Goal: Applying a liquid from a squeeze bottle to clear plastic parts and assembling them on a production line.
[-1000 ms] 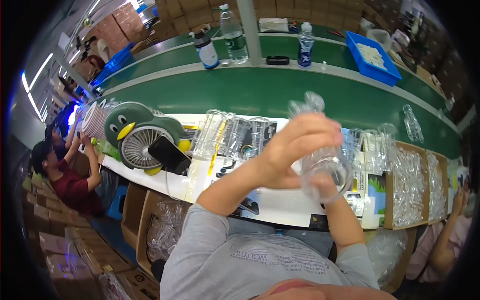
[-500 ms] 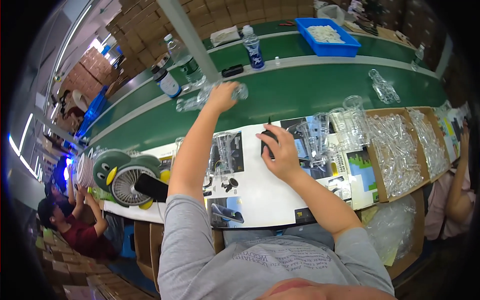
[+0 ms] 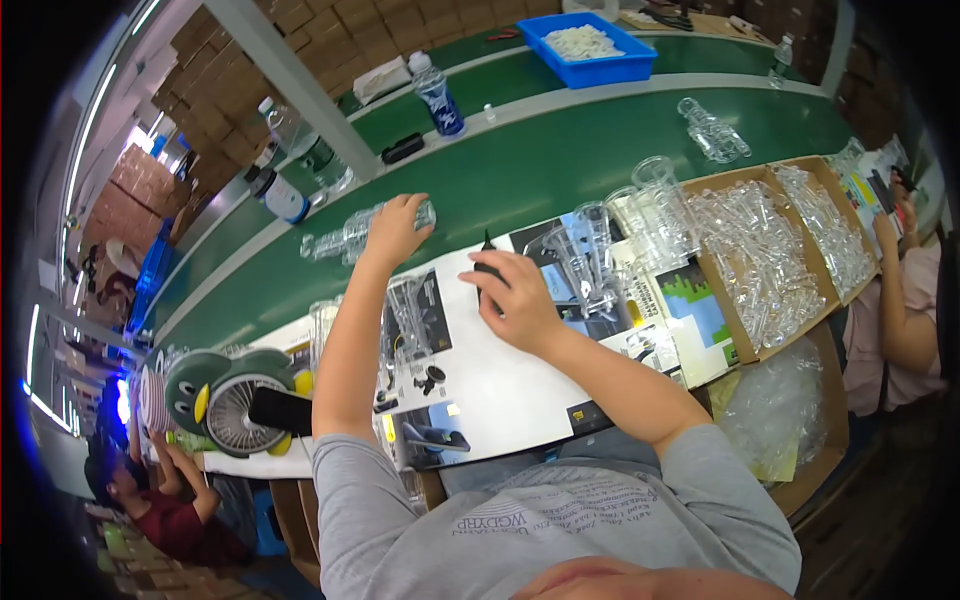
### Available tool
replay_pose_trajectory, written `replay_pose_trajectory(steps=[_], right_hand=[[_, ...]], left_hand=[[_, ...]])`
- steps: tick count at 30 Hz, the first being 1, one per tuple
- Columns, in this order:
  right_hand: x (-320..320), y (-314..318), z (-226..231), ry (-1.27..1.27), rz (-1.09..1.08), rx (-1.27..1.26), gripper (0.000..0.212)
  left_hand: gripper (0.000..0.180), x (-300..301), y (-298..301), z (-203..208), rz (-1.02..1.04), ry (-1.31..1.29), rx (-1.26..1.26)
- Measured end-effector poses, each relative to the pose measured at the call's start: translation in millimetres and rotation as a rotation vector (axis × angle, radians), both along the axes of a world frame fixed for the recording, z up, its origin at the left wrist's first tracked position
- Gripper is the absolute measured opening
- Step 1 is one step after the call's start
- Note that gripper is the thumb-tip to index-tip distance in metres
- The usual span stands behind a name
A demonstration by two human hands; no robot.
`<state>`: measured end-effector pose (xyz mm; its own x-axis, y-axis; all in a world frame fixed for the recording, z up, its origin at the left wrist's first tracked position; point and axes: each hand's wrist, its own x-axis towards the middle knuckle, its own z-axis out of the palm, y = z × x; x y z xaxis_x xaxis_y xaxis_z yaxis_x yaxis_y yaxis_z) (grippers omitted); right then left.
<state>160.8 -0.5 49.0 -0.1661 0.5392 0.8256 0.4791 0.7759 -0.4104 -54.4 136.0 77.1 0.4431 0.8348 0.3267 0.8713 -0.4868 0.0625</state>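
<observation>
On the green belt [image 3: 600, 170], just past the white printed sheet [image 3: 480, 370], the left hand [image 3: 395, 228] lies over a clear plastic piece [image 3: 355, 235]. Its fingers are curled down on the piece and seem to grip it at the right end, while the rest of the piece sticks out to the left on the belt. The right hand [image 3: 515, 300] rests on the sheet, closed around a small black tool [image 3: 487, 268] whose tip points away from the person.

The clear piece looks light, hollow and stiff, probably thin hard plastic. I judge it smooth and a little slippery, and it could crack if squeezed hard. The best hold is around its body with thumb and fingers on opposite sides, not at a thin end.

Beside the right hand, a group of clear cups [image 3: 640, 215] stands upright near the edge of the sheet, close enough to be knocked over. Right of them, two cardboard boxes [image 3: 745, 320] are full of similar clear parts. More clear parts [image 3: 712, 130] lie farther out on the belt. A fan shaped like a penguin [image 3: 225, 395] stands at the left with a dark phone [image 3: 285, 410] leaning on it. Bottles [image 3: 438, 100] and a blue bin [image 3: 590, 45] are across the belt, well apart. Another person's arm [image 3: 905, 310] is at the right.
</observation>
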Motion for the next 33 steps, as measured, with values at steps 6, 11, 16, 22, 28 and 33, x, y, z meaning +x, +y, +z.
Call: replay_pose_trajectory(steps=[6,11,16,22,28,33], right_hand=[[1,8,-4,-0.007,-0.001,-0.024,0.039],[4,15,-9,-0.068,-0.050,-0.088,0.033],[11,20,-26,-0.292,-0.040,-0.322,0.040],[10,12,-27,-0.661,-0.084,-0.279,0.048],[-2,26,-12,-0.961,-0.070,-0.077,0.031],[-4,46,-3,-1.098,0.021,0.142,0.027]], left_hand=[[0.040,33,-128,37,0.056,-0.055,0.052],[0.043,31,-167,9,0.345,-0.035,0.091],[0.052,27,-161,-26,0.200,-0.142,0.159],[0.054,24,-155,-46,0.229,-0.254,0.095],[0.057,22,-151,-48,0.318,-0.349,0.051],[0.059,12,-149,-42,0.411,-0.478,-0.143]])
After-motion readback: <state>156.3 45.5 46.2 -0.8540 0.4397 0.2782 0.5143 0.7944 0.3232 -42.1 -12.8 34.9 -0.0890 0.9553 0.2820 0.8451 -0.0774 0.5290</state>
